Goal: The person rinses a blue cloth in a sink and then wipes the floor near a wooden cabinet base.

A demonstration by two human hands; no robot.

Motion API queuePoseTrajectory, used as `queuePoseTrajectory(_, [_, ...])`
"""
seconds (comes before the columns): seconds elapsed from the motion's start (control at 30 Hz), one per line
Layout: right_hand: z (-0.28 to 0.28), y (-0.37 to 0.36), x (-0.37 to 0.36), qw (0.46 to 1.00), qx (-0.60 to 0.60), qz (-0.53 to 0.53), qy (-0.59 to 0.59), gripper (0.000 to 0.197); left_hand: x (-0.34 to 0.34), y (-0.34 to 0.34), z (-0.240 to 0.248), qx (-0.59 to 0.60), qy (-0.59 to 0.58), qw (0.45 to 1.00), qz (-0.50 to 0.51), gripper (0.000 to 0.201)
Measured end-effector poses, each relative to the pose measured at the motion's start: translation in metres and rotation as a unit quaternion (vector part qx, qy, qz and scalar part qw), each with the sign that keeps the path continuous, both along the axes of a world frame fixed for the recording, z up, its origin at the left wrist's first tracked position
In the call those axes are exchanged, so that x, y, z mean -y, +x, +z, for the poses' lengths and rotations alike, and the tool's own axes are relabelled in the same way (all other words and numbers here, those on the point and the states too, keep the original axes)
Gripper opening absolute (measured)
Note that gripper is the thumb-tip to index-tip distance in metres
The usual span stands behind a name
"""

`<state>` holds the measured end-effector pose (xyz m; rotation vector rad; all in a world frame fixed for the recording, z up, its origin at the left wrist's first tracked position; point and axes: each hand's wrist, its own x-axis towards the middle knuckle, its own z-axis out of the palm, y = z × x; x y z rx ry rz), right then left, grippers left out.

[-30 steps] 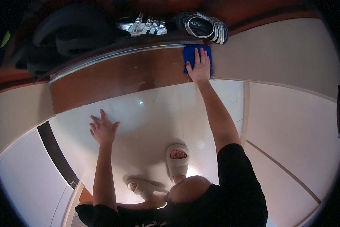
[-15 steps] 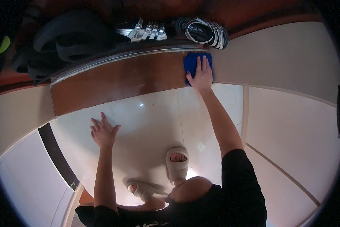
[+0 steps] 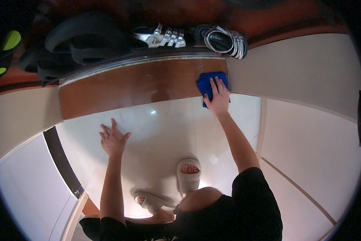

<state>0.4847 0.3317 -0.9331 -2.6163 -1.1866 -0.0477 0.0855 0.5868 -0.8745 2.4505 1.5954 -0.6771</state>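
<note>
Single head-worn fisheye view, looking steeply down from above, floor (image 3: 164,132) near, edges bent

Black short-sleeved shirt (image 3: 253,201), bare forearms, pale open-toed slide sandals (image 3: 188,180).

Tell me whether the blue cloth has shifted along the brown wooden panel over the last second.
Yes. The blue cloth, under the right hand, has slid slightly right and down toward the brown wooden panel's right end, nearer the white floor.
</note>
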Motion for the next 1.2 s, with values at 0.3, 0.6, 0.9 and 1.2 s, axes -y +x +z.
queuePoseTrajectory(0.3, [-0.032,0.035,-0.069,0.989,0.041,-0.135,0.029,0.07,0.005,0.001,-0.014,0.025,0.018,0.999,-0.033,0.105])
queuePoseTrajectory(0.6, [-0.019,-0.08,-0.181,1.0,0.009,0.016,-0.002,0.062,0.004,-0.003,-0.009,0.004,0.053,0.997,-0.055,0.104])
queuePoseTrajectory(0.9, [-0.014,-0.003,-0.079,0.993,0.041,-0.098,-0.054,0.077,-0.001,-0.007,-0.01,0.021,0.021,0.999,-0.03,0.108])
queuePoseTrajectory(1.2, [-0.026,-0.028,-0.128,0.992,0.044,-0.086,-0.085,0.077,0.0,-0.005,-0.009,0.004,0.003,1.0,-0.014,0.106])
